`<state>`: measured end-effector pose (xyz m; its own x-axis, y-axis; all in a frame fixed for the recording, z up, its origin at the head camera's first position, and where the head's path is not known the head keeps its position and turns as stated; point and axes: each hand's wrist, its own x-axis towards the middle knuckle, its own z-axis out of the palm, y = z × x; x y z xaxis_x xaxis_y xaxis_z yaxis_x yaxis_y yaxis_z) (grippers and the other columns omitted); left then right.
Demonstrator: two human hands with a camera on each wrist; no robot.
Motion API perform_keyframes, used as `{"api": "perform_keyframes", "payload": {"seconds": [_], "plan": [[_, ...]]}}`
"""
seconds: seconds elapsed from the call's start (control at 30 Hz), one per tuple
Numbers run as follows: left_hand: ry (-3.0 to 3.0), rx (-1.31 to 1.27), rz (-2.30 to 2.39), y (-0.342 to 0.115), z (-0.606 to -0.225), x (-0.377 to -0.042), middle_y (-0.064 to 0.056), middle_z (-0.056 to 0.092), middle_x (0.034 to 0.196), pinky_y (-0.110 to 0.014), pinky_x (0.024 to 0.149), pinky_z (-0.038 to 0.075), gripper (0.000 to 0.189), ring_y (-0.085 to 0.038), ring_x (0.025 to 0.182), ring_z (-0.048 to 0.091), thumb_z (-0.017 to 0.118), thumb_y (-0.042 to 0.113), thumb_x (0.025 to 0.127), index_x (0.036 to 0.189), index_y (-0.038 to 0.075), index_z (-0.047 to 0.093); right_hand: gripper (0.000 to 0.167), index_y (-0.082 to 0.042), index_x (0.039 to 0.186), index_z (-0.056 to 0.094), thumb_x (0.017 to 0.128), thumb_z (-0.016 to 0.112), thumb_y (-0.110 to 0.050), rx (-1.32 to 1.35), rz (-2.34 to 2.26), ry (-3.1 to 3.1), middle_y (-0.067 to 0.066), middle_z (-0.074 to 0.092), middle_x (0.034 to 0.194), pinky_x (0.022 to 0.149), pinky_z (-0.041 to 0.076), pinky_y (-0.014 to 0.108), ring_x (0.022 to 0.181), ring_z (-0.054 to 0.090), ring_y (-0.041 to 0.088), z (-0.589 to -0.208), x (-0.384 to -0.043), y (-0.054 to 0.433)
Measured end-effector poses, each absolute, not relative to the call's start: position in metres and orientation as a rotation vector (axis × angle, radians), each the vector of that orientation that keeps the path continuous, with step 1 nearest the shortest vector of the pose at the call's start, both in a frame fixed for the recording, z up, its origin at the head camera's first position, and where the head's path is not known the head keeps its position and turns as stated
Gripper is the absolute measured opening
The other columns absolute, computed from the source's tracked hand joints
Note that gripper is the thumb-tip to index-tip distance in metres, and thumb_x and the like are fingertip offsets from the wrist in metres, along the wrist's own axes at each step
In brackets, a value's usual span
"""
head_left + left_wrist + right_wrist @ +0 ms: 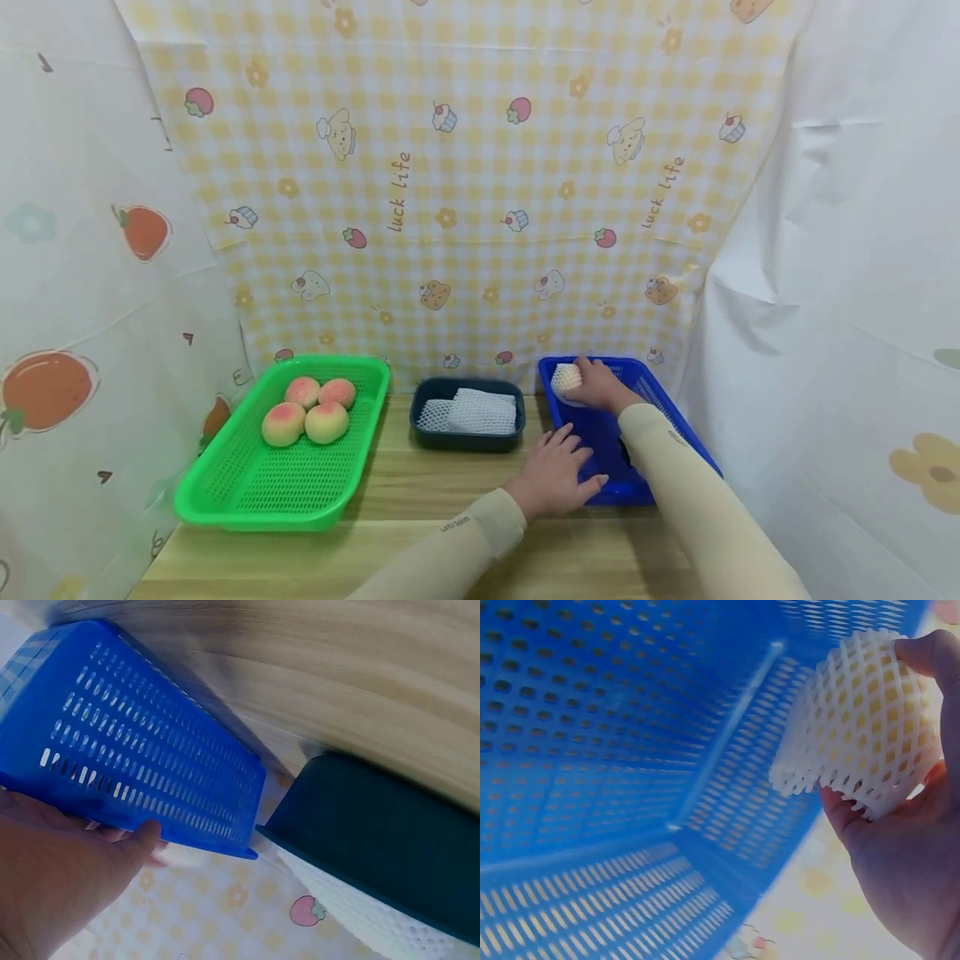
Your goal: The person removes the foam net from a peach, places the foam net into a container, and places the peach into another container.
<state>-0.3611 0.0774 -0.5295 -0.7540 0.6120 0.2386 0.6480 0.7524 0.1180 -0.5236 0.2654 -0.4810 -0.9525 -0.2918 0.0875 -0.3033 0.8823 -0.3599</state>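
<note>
My right hand (600,387) grips a peach wrapped in a white foam net (566,382) over the far left corner of the blue basket (581,425). In the right wrist view, thumb and fingers wrap the netted peach (862,720), and yellow shows through the mesh. My left hand (553,473) is by the basket's left side with its fingers spread. The left wrist view has its thumb against or very near the basket's rim. Whether it touches I cannot tell. Part of the basket floor is hidden by the right forearm.
A dark tray (467,444) of white foam nets (483,412) stands at the middle back of the wooden table (405,492). To the left is a green basket (277,492) with several bare peaches (327,422). A patterned curtain (480,183) hangs behind.
</note>
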Motion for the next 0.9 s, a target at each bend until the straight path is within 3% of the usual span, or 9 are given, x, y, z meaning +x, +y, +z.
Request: {"api": "perform_keyframes", "payload": {"seconds": [0.43,0.63,0.9], "plan": [[-2.799,-1.005,-0.343,0.076,-0.528,-0.361,0.002,0.058,0.161,-0.049,0.129,0.035,0.074,-0.024,0.163,0.036,0.032,0.074,0.112,0.155,0.024,0.065,0.082,-0.006,0.16,0.051,0.094,0.085,-0.041,0.65,0.684,-2.843,0.023,0.06,0.133,0.082,0.056,0.05,0.102,0.061,0.032,-0.44,-0.458,0.275],[-2.775,-1.017,-0.362,0.076,-0.53,-0.361,0.002,0.059,0.16,-0.051,0.128,0.036,0.074,-0.025,0.162,0.036,0.032,0.072,0.113,0.152,0.022,0.068,0.076,-0.009,0.156,0.055,0.093,0.087,-0.039,0.699,0.718,-2.791,0.015,0.06,0.12,0.074,0.054,0.042,0.091,0.058,0.025,-0.425,-0.416,0.271],[-2.763,-1.06,-0.365,0.072,-0.525,-0.366,-0.001,0.05,0.169,-0.055,0.128,0.036,0.076,-0.027,0.163,0.035,0.03,0.072,0.113,0.158,0.019,0.062,0.076,-0.014,0.158,0.053,0.095,0.087,-0.042,0.712,0.738,-2.76,0.011,0.06,0.121,0.074,0.055,0.04,0.096,0.059,0.023,-0.424,-0.395,0.271]]}}
